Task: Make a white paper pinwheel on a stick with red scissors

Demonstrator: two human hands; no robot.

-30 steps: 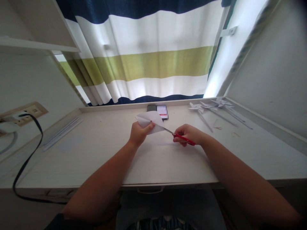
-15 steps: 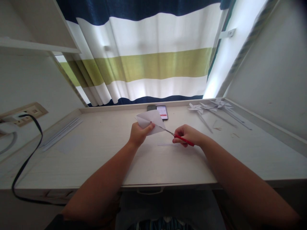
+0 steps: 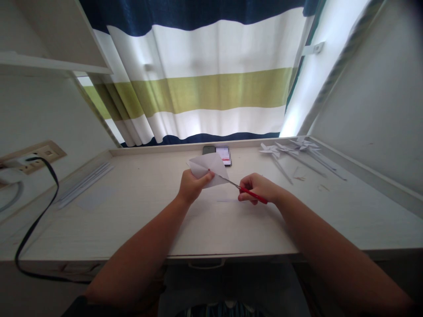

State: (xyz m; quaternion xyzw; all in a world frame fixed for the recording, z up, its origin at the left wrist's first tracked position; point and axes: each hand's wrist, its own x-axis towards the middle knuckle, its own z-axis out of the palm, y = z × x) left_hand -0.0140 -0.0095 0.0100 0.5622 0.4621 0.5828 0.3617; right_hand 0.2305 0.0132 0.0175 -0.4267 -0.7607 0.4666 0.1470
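Observation:
My left hand (image 3: 191,187) is closed on a folded white sheet of paper (image 3: 209,168), held up above the middle of the desk (image 3: 139,220). My right hand (image 3: 259,187) grips red-handled scissors (image 3: 246,190). Their metal blades reach left into the paper's lower right edge. A thin paper strip (image 3: 227,200) lies on the desk just under the scissors.
A phone (image 3: 219,154) with a lit screen lies at the back behind the paper. Several white paper pinwheels on sticks (image 3: 291,152) rest at the back right. Pale sticks (image 3: 84,184) lie at the left. A black cable (image 3: 36,220) runs from a wall socket (image 3: 33,159).
Both hands hold almost the same pose. The scissors and my right hand have shifted slightly left toward the paper.

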